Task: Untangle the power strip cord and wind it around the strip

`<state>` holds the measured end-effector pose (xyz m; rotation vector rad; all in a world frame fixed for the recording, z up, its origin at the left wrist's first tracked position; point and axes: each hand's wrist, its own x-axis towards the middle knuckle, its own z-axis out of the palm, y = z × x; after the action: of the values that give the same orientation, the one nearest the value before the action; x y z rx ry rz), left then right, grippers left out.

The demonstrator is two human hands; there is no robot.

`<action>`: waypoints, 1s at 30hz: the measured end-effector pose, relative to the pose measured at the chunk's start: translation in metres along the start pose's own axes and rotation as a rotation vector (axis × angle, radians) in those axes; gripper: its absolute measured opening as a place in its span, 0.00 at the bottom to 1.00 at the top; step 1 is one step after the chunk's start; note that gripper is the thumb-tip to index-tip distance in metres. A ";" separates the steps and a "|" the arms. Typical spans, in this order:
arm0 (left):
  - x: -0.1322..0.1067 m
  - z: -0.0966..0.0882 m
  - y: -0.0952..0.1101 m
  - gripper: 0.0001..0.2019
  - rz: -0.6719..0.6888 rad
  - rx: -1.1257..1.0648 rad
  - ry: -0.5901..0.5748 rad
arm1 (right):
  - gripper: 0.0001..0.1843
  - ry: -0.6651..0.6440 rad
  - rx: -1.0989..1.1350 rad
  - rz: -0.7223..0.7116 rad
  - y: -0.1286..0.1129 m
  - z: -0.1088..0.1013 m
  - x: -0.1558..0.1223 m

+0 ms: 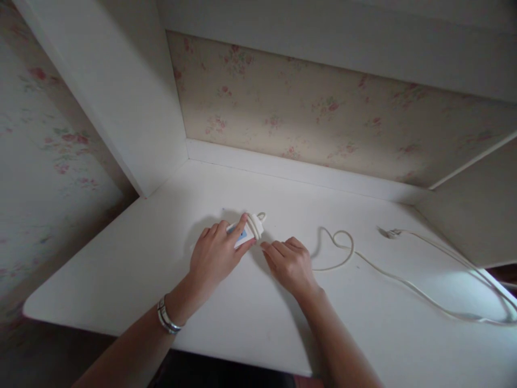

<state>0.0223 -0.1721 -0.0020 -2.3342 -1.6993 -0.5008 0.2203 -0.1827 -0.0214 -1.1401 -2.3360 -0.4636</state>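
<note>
A small white device with a blue label lies on the white desk, a little loop at its far end. My left hand grips it, fingers curled over it and the forefinger stretched along its top. My right hand rests just to its right, knuckles up and fingers curled, the fingertips close to the device. I cannot see whether anything is in that hand. A bracelet sits on my left wrist.
A thin white cable starts by my right hand, curls into a loop and runs to the desk's right edge. A second cable end with a plug lies farther right. White shelf walls and flowered wallpaper close the desk at back and sides.
</note>
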 end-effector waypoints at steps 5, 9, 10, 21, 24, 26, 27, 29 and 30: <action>0.000 -0.001 -0.001 0.27 0.007 0.055 -0.018 | 0.03 0.091 -0.040 0.011 0.006 -0.012 0.002; 0.000 -0.001 0.000 0.27 0.017 0.045 -0.022 | 0.03 0.101 -0.058 0.054 0.007 -0.017 0.002; -0.001 -0.001 0.001 0.27 0.020 0.046 -0.026 | 0.03 0.087 -0.055 0.043 0.006 -0.017 0.002; -0.009 0.004 0.004 0.33 0.170 -0.052 -0.085 | 0.07 -0.034 0.052 0.010 0.018 -0.028 -0.004; -0.010 0.004 0.009 0.35 0.237 -0.123 -0.135 | 0.09 -0.007 0.057 0.058 0.029 -0.034 -0.006; -0.011 0.004 0.010 0.35 0.270 -0.157 -0.159 | 0.12 0.020 0.051 0.093 0.034 -0.036 -0.007; -0.011 0.004 0.010 0.35 0.287 -0.168 -0.166 | 0.13 0.037 0.045 0.104 0.036 -0.037 -0.007; -0.013 0.003 0.011 0.35 0.331 -0.184 -0.172 | 0.15 0.087 0.037 0.111 0.038 -0.037 -0.007; -0.014 0.003 0.012 0.34 0.362 -0.195 -0.175 | 0.17 0.118 0.037 0.112 0.038 -0.037 -0.007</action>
<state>0.0299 -0.1869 -0.0094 -2.8178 -1.2922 -0.4190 0.2650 -0.1830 0.0083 -1.1855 -2.1587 -0.4335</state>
